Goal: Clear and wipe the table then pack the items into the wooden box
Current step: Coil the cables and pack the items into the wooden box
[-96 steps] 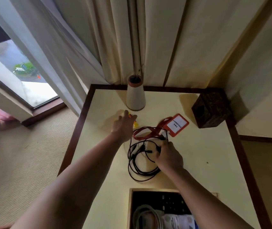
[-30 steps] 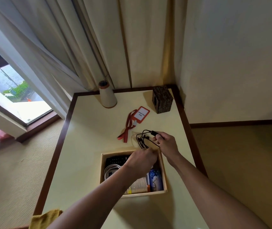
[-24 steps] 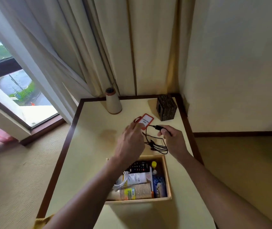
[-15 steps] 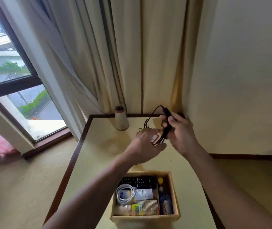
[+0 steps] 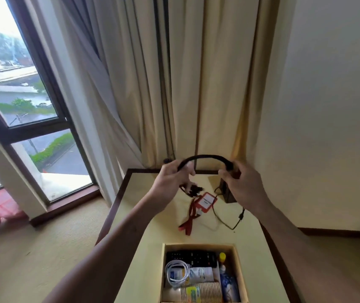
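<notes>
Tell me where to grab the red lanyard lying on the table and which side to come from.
Pinch the red lanyard at its bunched strap near the card holder, coming from above and the left. It lies flat on the table, so the card offers no edge, and the black cable trails along its right.

Left hand: bare, back of hand and knuckles showing. Right hand: bare too, broad back of hand in view, knuckle ridges faint. My fingers look short with rounded tips; nails too blurred to tell. Left forearm: bare skin from the wrist to the bottom edge of frame, very wide near the lens because of the wide-angle view, tapering toward the wrist. Right forearm: same, bare all the way to the bottom-right corner, same taper. Fine hair or marks on either arm: cannot tell, focus is soft.
</notes>
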Motion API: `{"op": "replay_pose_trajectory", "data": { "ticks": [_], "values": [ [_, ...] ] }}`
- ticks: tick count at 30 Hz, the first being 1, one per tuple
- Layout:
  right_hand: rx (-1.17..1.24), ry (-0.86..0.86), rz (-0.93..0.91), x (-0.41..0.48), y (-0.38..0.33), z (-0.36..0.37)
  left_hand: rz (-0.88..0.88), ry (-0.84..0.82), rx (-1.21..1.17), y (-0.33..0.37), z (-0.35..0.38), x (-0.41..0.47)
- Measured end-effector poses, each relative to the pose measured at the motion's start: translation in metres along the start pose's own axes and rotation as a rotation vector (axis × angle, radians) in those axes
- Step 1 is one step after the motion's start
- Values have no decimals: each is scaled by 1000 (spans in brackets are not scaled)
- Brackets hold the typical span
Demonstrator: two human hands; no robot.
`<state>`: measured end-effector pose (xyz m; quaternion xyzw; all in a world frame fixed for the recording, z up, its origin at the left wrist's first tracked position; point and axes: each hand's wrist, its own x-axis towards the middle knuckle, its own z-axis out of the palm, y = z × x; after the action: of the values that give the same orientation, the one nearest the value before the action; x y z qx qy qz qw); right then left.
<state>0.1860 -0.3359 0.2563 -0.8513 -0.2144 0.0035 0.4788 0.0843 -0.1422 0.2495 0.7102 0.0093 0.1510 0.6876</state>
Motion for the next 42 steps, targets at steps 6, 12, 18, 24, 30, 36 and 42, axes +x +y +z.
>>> {"op": "replay_pose_trajectory", "data": {
  "ticks": [6, 12, 18, 24, 30, 36, 42],
  "values": [
    [108, 110, -90, 1, 7, 7, -206, -323, -522, 37, -15, -10],
    [630, 142, 16, -14, -9, 12, -194, -394, -528, 53, -3, -38],
    [606, -137, -14, -41, -13, 38, 49, -208, -846, 96, 14, -24],
    [432, -267, -137, -70, -31, 48, 340, -61, 90, 104, 11, -5],
    [412, -211, -322, -75, -47, 22, 252, -309, 1038, 88, -2, -14],
    [310, -304, -381, -65, -43, 5, -48, -434, 562, 89, -11, -24],
    [195, -283, -387, -55, -30, -10, -308, -580, 43, 60, -29, -53]
  ]
}}
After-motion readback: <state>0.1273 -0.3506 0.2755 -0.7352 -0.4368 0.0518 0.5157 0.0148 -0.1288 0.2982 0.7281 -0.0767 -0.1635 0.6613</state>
